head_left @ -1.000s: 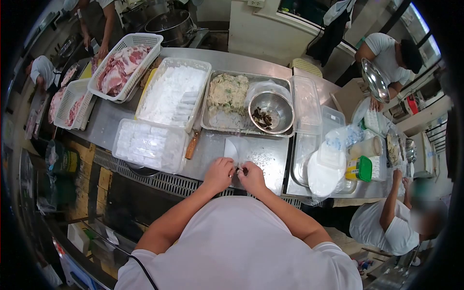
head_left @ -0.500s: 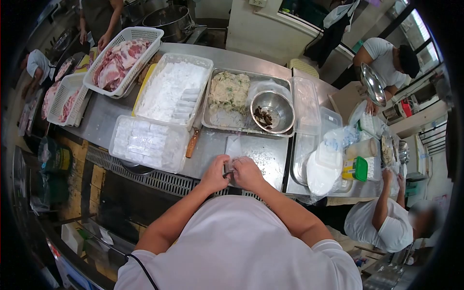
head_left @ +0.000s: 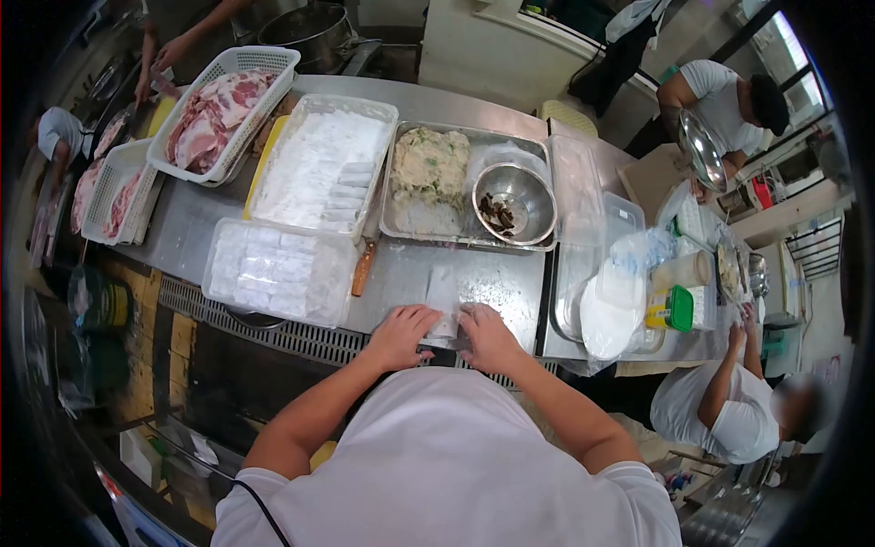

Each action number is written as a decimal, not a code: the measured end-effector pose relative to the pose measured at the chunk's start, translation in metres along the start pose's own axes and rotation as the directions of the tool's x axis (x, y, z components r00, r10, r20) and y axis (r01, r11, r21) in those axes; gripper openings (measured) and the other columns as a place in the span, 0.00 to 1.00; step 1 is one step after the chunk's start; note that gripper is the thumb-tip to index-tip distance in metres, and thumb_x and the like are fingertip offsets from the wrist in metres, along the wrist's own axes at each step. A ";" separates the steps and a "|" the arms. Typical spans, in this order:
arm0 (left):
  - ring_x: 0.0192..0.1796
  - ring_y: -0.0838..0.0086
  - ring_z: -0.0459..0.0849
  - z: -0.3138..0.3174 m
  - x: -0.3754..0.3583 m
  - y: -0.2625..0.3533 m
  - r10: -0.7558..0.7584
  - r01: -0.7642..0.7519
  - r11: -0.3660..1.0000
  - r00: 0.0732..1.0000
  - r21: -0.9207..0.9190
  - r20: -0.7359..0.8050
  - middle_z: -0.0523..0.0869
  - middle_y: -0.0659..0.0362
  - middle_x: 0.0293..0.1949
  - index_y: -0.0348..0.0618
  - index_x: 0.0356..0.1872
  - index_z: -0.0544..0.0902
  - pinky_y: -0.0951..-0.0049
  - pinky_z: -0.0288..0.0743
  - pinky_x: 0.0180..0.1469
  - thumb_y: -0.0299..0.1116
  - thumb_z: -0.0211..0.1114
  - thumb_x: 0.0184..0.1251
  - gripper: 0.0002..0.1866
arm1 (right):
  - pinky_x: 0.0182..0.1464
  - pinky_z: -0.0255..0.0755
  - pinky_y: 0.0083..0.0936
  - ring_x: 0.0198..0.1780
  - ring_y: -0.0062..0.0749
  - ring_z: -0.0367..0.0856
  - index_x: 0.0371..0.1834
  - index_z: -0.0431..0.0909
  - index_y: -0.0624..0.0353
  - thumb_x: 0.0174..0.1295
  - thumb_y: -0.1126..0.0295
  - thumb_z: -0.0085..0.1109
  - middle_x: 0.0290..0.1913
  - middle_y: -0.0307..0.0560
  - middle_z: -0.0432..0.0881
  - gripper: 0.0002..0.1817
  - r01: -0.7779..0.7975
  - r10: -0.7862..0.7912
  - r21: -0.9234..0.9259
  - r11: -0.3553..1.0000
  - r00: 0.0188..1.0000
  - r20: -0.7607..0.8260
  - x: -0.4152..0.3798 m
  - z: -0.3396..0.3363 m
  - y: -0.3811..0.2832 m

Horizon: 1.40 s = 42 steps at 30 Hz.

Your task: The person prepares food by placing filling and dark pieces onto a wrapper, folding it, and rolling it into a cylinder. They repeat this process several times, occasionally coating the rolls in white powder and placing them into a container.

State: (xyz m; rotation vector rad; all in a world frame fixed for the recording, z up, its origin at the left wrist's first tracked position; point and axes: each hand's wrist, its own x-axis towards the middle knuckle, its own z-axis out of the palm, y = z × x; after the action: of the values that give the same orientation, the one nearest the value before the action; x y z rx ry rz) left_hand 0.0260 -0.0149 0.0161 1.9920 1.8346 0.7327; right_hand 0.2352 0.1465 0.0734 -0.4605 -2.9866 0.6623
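Observation:
A thin, whitish wrapper strip lies on the steel table in front of me, its near end between my hands. My left hand has its fingers bent over the left edge of that end, thumb lower down. On the opposite edge, my right hand grips with its fingertips. A small pale bit shows on the strip between them; its kind I cannot make out. Beyond the strip, a steel tray holds a pale minced filling with green flecks and a steel bowl containing dark brown pieces.
Left of my hands lies a wooden-handled tool, beside a clear box of white rolls. Behind stands a tub of white powder with rolls. Raw meat fills a white basket. Plastic containers crowd the right; co-workers stand around.
My hands have moved apart from their close pinch to opposite edges of the strip. The dark piece between my fingers is out of sight. At far left, a co-worker's hands have shifted.

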 end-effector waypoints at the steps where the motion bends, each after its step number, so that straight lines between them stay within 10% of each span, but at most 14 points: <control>1: 0.74 0.57 0.78 0.006 -0.001 -0.001 0.016 -0.016 1.000 1.000 0.016 -0.002 0.83 0.54 0.69 0.46 0.76 0.77 0.51 0.69 0.76 0.46 0.84 0.58 0.44 | 0.77 0.70 0.52 0.70 0.62 0.77 0.68 0.79 0.62 0.53 0.69 0.80 0.63 0.57 0.83 0.36 0.012 -0.012 -0.036 0.999 1.000 0.015 -0.004 0.005 -0.001; 18: 0.49 0.57 0.85 0.024 0.028 0.001 -0.074 0.050 0.994 0.956 -0.093 -0.282 0.89 0.59 0.43 0.51 0.44 0.95 0.54 0.79 0.55 0.37 0.74 0.73 0.06 | 0.59 0.75 0.49 0.54 0.54 0.82 0.49 0.89 0.58 0.63 0.71 0.71 0.48 0.54 0.84 0.11 -0.144 0.157 0.069 0.987 0.955 -0.253 0.001 0.051 0.004; 27: 0.52 0.53 0.83 0.012 0.056 -0.001 -0.331 0.328 0.941 0.944 -0.082 -0.019 0.88 0.56 0.43 0.48 0.43 0.94 0.50 0.78 0.58 0.34 0.75 0.68 0.07 | 0.59 0.78 0.46 0.55 0.52 0.83 0.53 0.86 0.62 0.62 0.71 0.71 0.51 0.54 0.85 0.16 -0.004 -0.014 -0.071 0.997 0.970 -0.244 0.007 0.050 0.002; 30: 0.55 0.52 0.84 0.009 0.053 -0.004 -0.132 0.100 0.986 0.959 -0.135 -0.251 0.88 0.54 0.49 0.47 0.50 0.92 0.50 0.77 0.60 0.33 0.76 0.65 0.13 | 0.60 0.79 0.43 0.55 0.52 0.83 0.53 0.84 0.64 0.62 0.71 0.71 0.51 0.55 0.84 0.17 0.016 -0.034 -0.094 0.995 0.980 -0.198 0.011 0.053 0.010; 33: 0.59 0.52 0.84 -0.002 0.042 -0.004 0.051 -0.064 0.995 0.984 -0.072 -0.168 0.87 0.53 0.54 0.45 0.54 0.89 0.51 0.78 0.61 0.32 0.76 0.66 0.16 | 0.60 0.80 0.42 0.55 0.52 0.83 0.51 0.84 0.64 0.64 0.71 0.69 0.50 0.55 0.85 0.15 0.003 -0.013 -0.056 0.998 0.983 -0.182 0.013 0.042 0.009; 42: 0.53 0.55 0.86 0.016 0.049 -0.025 -0.007 0.000 0.999 0.977 -0.034 -0.215 0.89 0.57 0.49 0.47 0.56 0.89 0.55 0.79 0.57 0.35 0.76 0.69 0.16 | 0.58 0.80 0.44 0.52 0.52 0.83 0.50 0.85 0.63 0.67 0.71 0.66 0.48 0.55 0.86 0.12 -0.016 0.015 0.000 1.000 0.959 -0.284 0.024 0.044 0.018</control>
State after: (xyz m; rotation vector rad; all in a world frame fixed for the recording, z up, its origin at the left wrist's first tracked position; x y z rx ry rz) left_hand 0.0166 0.0374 -0.0035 1.9529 1.9285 1.0065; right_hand 0.2127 0.1514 0.0252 -0.5306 -2.7156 0.5409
